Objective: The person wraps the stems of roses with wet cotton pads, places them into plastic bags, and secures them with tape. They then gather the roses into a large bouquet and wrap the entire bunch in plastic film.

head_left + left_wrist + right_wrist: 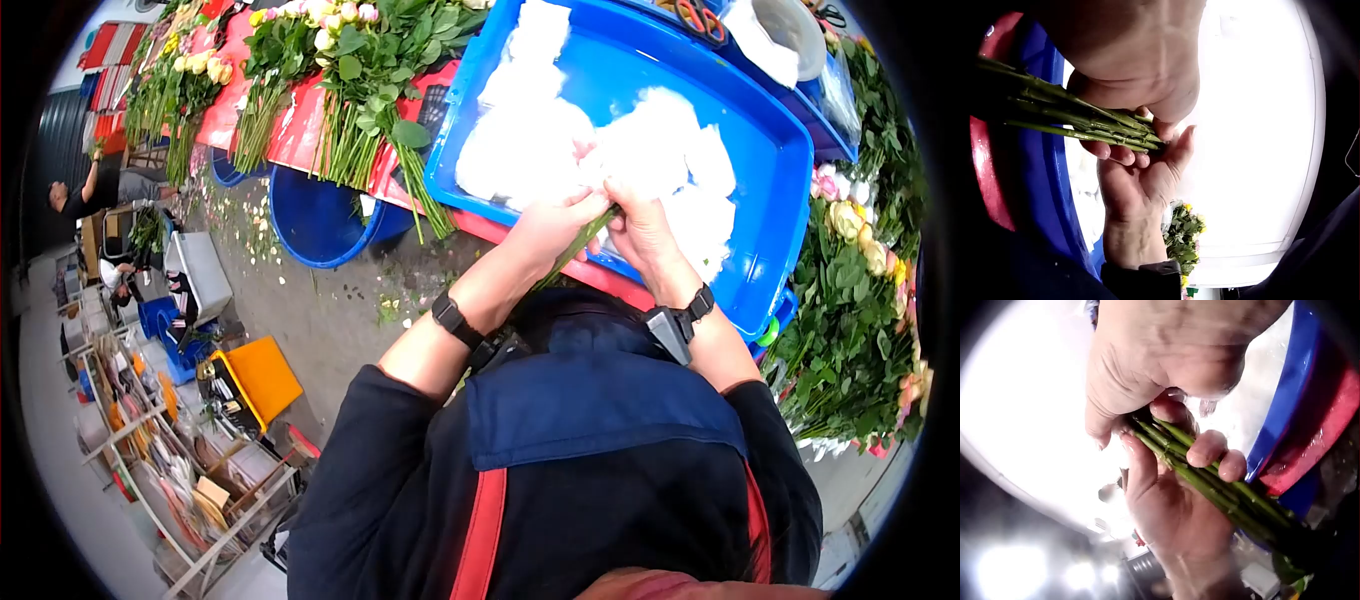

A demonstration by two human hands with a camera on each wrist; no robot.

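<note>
My left hand [550,232] grips a bundle of green cut flower stems [1094,122], fingers curled round them and the thumb along the cut ends. The right hand [640,232] meets it at those ends, its thumb and fingers pinching close around the tips. In the right wrist view the stems [1210,487] slant down toward my body, where their other ends are lost in shadow. Both hands look wet. Just beyond them, white soft sheets or wadding [650,140] lie in heaps in a blue tray [640,50], whose near edge the hands overlap.
Bunches of roses [370,90] lie on a red-covered table to the left, stems hanging over its edge. A blue bucket [310,225] stands below. More roses [850,290] fill the right side. Scissors [700,20] rest beyond the tray. Another person [100,190] is at far left.
</note>
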